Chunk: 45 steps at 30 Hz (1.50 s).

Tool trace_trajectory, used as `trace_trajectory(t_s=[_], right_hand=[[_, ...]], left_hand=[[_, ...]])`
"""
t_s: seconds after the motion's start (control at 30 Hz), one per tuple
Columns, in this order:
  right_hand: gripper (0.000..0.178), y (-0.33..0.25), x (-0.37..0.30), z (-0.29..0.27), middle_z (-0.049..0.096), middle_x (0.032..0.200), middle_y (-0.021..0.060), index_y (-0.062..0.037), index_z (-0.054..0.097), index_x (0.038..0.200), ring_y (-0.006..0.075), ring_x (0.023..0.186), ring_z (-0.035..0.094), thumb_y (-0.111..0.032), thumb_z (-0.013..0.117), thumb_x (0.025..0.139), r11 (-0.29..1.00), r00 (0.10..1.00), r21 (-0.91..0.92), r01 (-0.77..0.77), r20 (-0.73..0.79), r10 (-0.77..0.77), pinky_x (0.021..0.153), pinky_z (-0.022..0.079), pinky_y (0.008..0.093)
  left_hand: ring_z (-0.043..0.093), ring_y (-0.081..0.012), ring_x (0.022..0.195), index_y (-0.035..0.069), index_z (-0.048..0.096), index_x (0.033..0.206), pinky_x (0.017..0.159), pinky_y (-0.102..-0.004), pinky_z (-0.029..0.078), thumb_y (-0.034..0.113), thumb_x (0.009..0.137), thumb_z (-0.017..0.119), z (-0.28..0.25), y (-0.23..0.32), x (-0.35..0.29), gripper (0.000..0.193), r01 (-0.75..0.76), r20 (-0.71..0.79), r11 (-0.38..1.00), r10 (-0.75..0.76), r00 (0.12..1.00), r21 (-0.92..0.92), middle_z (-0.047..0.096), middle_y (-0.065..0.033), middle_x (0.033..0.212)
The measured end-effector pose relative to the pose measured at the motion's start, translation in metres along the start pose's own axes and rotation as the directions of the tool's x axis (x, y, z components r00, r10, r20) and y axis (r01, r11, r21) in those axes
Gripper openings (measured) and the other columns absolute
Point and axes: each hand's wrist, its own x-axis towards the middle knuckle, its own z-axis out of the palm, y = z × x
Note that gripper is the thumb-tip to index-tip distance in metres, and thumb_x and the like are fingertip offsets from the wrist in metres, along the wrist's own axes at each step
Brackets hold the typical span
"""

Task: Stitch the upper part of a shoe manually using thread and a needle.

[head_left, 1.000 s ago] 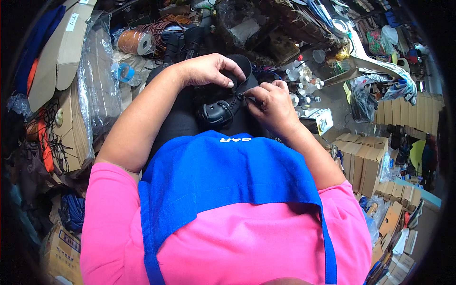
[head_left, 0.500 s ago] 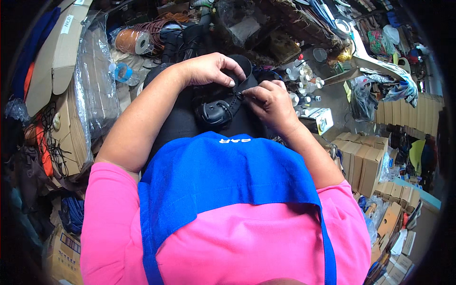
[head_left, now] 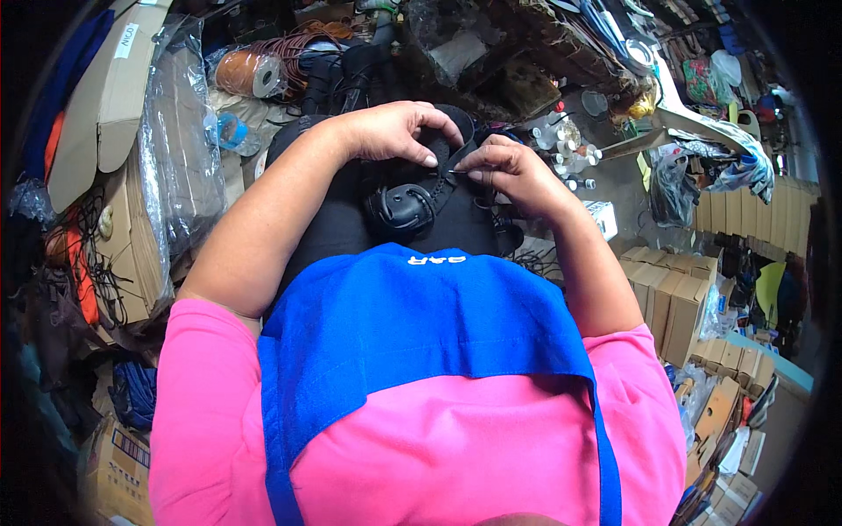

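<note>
On my lap lies a black piece of footwear, seemingly a shoe [head_left: 405, 209], its rounded toe end toward me and its curved rim farther off. A row of stitches runs along its right edge. My left hand [head_left: 408, 131] curls over the far part of the shoe, thumb and fingers closed on its rim. Beside that edge, my right hand [head_left: 507, 171] pinches a thin, pointed thing like a needle [head_left: 457, 171]. Its tip meets the stitched edge. Any thread cannot be made out. A blue apron [head_left: 421, 311] covers my front.
To the left stand cardboard pieces [head_left: 110, 114], plastic wrap and a crushed plastic bottle [head_left: 232, 131]. A spool of orange cord [head_left: 246, 74] lies at the far left. Several small bottles [head_left: 561, 136] cluster beyond my right hand. Cardboard boxes [head_left: 662, 289] are stacked at the right.
My right hand has shifted slightly up and to the right, its wrist turned, and the thin pointed thing now shows. My left hand keeps nearly the same hold on the shoe.
</note>
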Motion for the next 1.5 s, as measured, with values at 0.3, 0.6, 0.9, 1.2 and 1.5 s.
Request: trace_trajectory(t_s=[0.3,0.6,0.9,1.2,1.5], right_hand=[[0.015,0.021,0.012,0.008,0.06,0.088,0.004,-0.0081,0.07,0.097,0.0154,0.087,0.058,-0.008,0.066,0.082,0.987,0.999,0.16,-0.019,0.035,0.013,0.08,0.047,0.0287],[0.015,-0.006,-0.008,0.027,0.054,0.076,0.0058,-0.0111,0.07,0.092,0.0187,0.073,0.056,-0.01,0.071,0.077,0.968,0.966,-0.24,0.08,-0.221,-0.135,0.063,0.045,0.0297],[0.036,-0.013,-0.031,0.058,0.053,0.082,0.007,-0.0157,0.065,0.109,0.0252,0.085,0.056,-0.008,0.064,0.074,0.831,0.926,-0.554,0.043,-0.289,-0.241,0.085,0.037,0.0414],[0.033,-0.001,-0.025,0.039,0.054,0.08,0.0063,-0.0219,0.068,0.106,0.0215,0.084,0.057,-0.008,0.063,0.077,0.912,0.962,-0.403,-0.07,-0.269,-0.044,0.086,0.039,0.0394],[0.027,0.012,-0.005,0.017,0.055,0.089,0.0038,-0.0156,0.071,0.102,0.0162,0.088,0.055,-0.003,0.06,0.081,0.999,0.993,-0.037,-0.022,-0.115,0.017,0.081,0.044,0.0275]], left_hand=[[0.052,-0.0209,0.103,0.007,0.062,0.113,0.094,-0.0314,0.04,0.007,0.07,0.072,0.009,-0.01,0.0,0.044,-0.009,-0.085,0.999,0.011,0.996,0.031,0.053,-0.0071,0.107],[0.052,-0.0294,0.103,0.006,0.063,0.098,0.091,-0.0357,0.043,-0.003,0.073,0.051,0.027,0.007,-0.03,0.029,0.149,-0.602,0.912,0.123,0.789,0.382,0.05,-0.0153,0.107],[0.057,-0.0266,0.082,0.01,0.07,0.089,0.072,-0.0354,0.046,0.002,0.075,0.064,0.054,0.031,-0.074,0.018,0.203,-0.559,0.902,0.049,0.828,0.381,0.055,-0.0068,0.074],[0.055,-0.0235,0.077,0.011,0.071,0.088,0.071,-0.0347,0.041,0.005,0.076,0.064,0.055,0.024,-0.063,0.015,0.26,-0.582,0.791,0.144,0.8,0.553,0.053,-0.0065,0.076],[0.051,-0.019,0.07,0.012,0.071,0.094,0.065,-0.0301,0.043,0.004,0.079,0.064,0.055,0.01,-0.054,0.018,0.201,-0.56,0.931,0.005,0.829,0.306,0.046,-0.0059,0.074]])
